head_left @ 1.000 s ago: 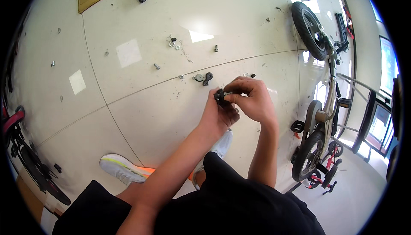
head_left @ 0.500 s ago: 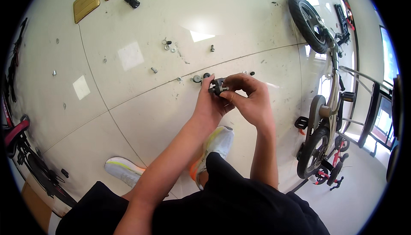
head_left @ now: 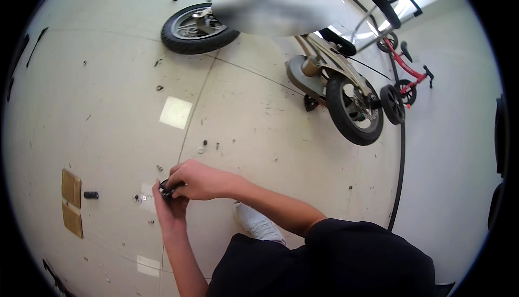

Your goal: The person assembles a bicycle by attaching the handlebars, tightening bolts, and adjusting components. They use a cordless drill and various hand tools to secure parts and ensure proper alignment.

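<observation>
My left hand (head_left: 172,214) and my right hand (head_left: 201,182) meet above the tiled floor, both closed on a small dark metal part (head_left: 165,190). The part has silvery bits, and fingers cover much of it, so I cannot make out its exact kind. The right fingertips press on it from above while the left fingers wrap beneath. Close by on the floor lie a washer (head_left: 144,198), a bolt (head_left: 151,222) and another small bolt (head_left: 159,168). A pale washer (head_left: 200,150) and a black nut-like piece (head_left: 205,142) rest beyond my right hand.
A bronze-framed small bike (head_left: 311,67) lies ahead, its near wheel (head_left: 354,110) at the right; a blurred oval hides part of it. A red small bike (head_left: 408,70) is by the wall. Two gold panels (head_left: 71,189) and a black cylinder (head_left: 91,195) lie left.
My view has turned to the right, so the bronze bike now appears ahead and the gold panels lower left. Both hands still hold the dark metal part, now left of centre.
</observation>
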A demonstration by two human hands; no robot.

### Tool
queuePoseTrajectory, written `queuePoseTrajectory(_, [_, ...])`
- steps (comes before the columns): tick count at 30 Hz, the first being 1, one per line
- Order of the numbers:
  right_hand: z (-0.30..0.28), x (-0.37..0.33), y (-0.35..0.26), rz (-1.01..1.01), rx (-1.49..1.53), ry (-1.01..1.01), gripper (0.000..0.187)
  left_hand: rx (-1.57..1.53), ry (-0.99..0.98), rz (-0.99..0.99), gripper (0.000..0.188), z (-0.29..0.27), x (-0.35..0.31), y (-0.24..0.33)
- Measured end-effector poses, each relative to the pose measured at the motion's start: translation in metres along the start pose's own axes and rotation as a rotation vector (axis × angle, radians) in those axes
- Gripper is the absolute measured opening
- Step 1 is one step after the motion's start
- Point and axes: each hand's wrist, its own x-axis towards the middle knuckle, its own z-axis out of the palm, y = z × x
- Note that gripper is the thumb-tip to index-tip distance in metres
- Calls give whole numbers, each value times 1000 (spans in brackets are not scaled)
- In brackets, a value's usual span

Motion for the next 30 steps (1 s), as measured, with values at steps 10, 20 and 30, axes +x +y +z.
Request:
queuePoseTrajectory(10, [25, 0, 25, -30, 309, 157, 21, -37, 100, 105, 36, 0, -19, 23])
queuePoseTrajectory(20, [44, 27, 26, 186, 452, 244, 21, -149, 210, 166, 32, -46, -32, 42])
queuePoseTrajectory(30, [52, 6, 33, 293, 1131, 365, 26, -14, -239, 610, 47, -13, -63, 62])
